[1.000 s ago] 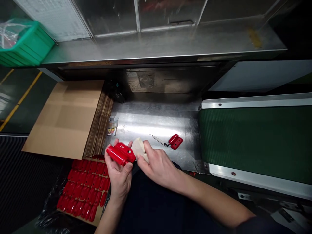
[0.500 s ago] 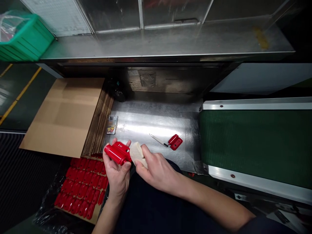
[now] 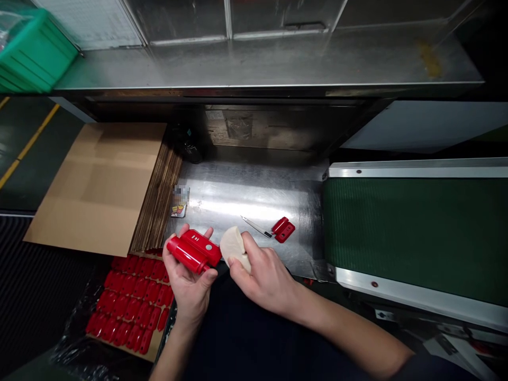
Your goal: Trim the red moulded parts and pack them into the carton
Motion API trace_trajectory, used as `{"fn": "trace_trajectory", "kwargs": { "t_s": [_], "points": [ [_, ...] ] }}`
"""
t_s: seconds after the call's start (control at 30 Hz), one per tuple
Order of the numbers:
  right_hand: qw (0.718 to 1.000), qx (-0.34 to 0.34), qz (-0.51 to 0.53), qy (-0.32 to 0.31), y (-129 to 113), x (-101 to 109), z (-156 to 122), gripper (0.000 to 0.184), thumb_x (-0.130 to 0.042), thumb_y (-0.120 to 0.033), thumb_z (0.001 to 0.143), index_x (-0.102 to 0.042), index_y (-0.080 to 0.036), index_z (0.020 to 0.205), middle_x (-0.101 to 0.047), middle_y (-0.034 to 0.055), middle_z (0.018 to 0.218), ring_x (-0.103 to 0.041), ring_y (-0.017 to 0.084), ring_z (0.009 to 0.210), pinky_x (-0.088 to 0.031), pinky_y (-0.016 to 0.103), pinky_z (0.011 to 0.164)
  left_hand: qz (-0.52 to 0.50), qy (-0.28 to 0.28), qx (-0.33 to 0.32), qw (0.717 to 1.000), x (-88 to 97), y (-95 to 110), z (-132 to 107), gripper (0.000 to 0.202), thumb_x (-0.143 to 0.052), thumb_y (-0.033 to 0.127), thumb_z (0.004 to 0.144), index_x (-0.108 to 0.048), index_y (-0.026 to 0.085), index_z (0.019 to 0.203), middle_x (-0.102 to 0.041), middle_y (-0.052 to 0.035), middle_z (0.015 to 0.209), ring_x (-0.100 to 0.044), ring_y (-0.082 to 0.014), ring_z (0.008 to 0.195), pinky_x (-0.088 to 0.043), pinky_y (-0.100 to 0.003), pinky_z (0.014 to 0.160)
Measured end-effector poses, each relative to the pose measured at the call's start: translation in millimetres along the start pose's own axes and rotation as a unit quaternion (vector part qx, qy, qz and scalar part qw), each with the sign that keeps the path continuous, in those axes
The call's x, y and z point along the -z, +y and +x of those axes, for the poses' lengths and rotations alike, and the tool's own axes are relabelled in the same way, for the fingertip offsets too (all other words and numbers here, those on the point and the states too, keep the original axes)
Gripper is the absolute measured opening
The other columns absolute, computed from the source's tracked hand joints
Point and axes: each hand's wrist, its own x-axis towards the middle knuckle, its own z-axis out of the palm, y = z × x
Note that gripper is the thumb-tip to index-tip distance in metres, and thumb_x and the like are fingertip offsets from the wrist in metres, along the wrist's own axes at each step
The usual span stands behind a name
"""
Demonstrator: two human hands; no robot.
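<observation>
My left hand point(image 3: 189, 294) is closed around the edges of a glossy red plastic part point(image 3: 188, 255), made of a cylinder joined to a flat plate with small slots and a round hole. Pinched in my right hand point(image 3: 270, 276) is a folded cream-coloured cloth pad point(image 3: 230, 245), just right of the red part's plate. Beyond my right hand, a similar red part point(image 3: 283, 229) lies on the metal table point(image 3: 226, 185). Beside it rests a slim pen-like craft knife point(image 3: 256, 226) with a pale handle.
At left, a stack of cardboard sheets point(image 3: 99, 185) stands behind a box holding rows of red parts point(image 3: 129, 301). A green conveyor belt point(image 3: 413, 238) runs off to the right. A dark bottle point(image 3: 192, 151), a small printed card point(image 3: 179, 203) and a green crate point(image 3: 37, 53) are further back.
The cloth pad has moved right with my right hand, off the red part's plate, so the round hole now shows. My left hand still holds the red part, shifted slightly left.
</observation>
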Motion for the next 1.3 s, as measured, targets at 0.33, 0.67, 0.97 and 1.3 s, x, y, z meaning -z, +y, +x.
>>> {"fn": "trace_trajectory", "kwargs": {
  "t_s": [0.33, 0.67, 0.97, 1.3],
  "points": [
    [1.000, -0.001, -0.003, -0.006, -1, -5, 4, 0.014, -0.047, -0.032, 0.095, -0.036, -0.024, 0.095, -0.039, -0.0079, 0.062, -0.033, 0.012, 0.051, -0.017, 0.030, 0.057, 0.017, -0.012, 0.002, 1.000, -0.2, -2, 3, 0.089, -0.097, 0.024, 0.068, -0.050, 0.040, 0.142, -0.023, -0.0113, 0.176, -0.063, -0.0376, 0.136, -0.063, -0.038, 0.100],
    [1.000, -0.011, -0.020, 0.005, 2, -11, 5, 0.012, -0.047, -0.030, 0.094, -0.037, -0.024, 0.094, -0.035, -0.0083, 0.062, -0.028, 0.012, 0.051, -0.016, 0.031, 0.057, 0.028, -0.007, 0.000, 1.000, 4.9, -5, 2, 0.089, -0.095, 0.017, 0.069, -0.049, 0.042, 0.142, -0.019, -0.0115, 0.177, -0.063, -0.0373, 0.136, -0.063, -0.038, 0.100],
    [0.999, -0.003, -0.032, -0.011, -5, -12, 2, 0.010, -0.049, -0.030, 0.094, -0.043, -0.023, 0.097, -0.039, -0.0083, 0.061, -0.031, 0.012, 0.051, -0.018, 0.030, 0.056, 0.018, -0.010, 0.011, 1.000, 7.9, -5, 4, 0.089, -0.095, 0.017, 0.068, -0.050, 0.042, 0.142, -0.019, -0.0108, 0.178, -0.063, -0.0377, 0.137, -0.063, -0.038, 0.099],
    [0.957, -0.208, -0.204, 0.003, 119, 16, 115, 0.040, -0.045, -0.037, 0.105, -0.056, -0.009, 0.131, -0.073, 0.0187, 0.114, -0.068, 0.026, 0.095, -0.042, 0.031, 0.072, -0.070, 0.007, 0.152, 0.986, 22.6, 2, 5, 0.074, -0.085, 0.064, 0.072, -0.062, 0.043, 0.139, -0.040, -0.0041, 0.171, -0.049, -0.0452, 0.147, -0.053, -0.063, 0.113]
  ]
}}
